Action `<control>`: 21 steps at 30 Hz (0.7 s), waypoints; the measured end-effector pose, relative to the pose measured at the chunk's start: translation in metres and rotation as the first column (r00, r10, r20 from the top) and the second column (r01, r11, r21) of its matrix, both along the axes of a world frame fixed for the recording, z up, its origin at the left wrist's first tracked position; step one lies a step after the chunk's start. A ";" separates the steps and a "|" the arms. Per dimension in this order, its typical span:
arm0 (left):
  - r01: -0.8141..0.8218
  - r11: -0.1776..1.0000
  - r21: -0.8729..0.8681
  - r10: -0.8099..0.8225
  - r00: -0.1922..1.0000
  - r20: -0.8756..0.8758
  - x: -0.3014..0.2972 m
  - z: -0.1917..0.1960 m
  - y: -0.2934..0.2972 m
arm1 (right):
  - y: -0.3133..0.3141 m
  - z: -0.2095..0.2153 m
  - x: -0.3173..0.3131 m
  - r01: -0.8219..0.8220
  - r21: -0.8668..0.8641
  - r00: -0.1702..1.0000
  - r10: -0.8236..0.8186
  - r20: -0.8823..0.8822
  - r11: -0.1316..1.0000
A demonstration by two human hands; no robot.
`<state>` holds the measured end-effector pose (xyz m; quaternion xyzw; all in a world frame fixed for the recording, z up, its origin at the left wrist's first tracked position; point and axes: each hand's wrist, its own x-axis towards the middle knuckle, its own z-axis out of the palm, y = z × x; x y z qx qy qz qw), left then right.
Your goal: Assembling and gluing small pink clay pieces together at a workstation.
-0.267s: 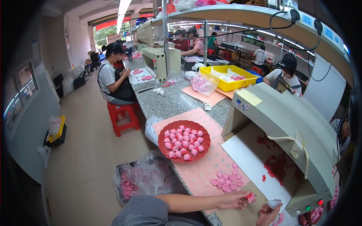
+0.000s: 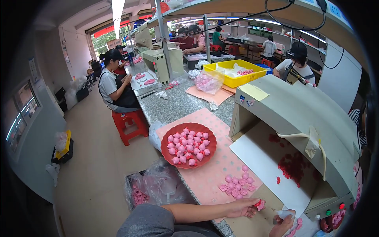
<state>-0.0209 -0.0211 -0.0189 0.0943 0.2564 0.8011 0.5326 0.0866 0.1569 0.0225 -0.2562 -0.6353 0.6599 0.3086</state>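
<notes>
At the lower right, my left hand (image 2: 244, 208) pinches a small pink piece with a red part (image 2: 260, 204) between thumb and fingers. A short way to its right, my right hand (image 2: 282, 226) is closed around a small white squeeze bottle (image 2: 285, 213), its thin nozzle toward the left hand. The nozzle stays apart from the piece. Just beyond my left hand lies a pile of pink pieces (image 2: 238, 185), some round and some ruffled. Farther off, a red scalloped bowl (image 2: 166, 155) holds many pink balls with red bits.
A grey arched machine (image 2: 304, 114) stands at right, with red pieces (image 2: 292, 168) on the white sheet inside. A yellow bin (image 2: 241, 87) is at the back. Below the table's left edge sits a plastic-lined crate (image 2: 139, 193). A person (image 2: 114, 85) sits at the far left side.
My right hand has turned the bottle so its nozzle now shows, pointing left. The left hand still holds the piece in nearly the same place. The whole view has shifted slightly.
</notes>
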 end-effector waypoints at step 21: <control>0.044 0.999 -0.010 -0.043 0.994 0.104 0.002 -0.001 0.004 | 0.003 0.003 0.016 0.017 0.169 1.000 -0.019 0.009 0.986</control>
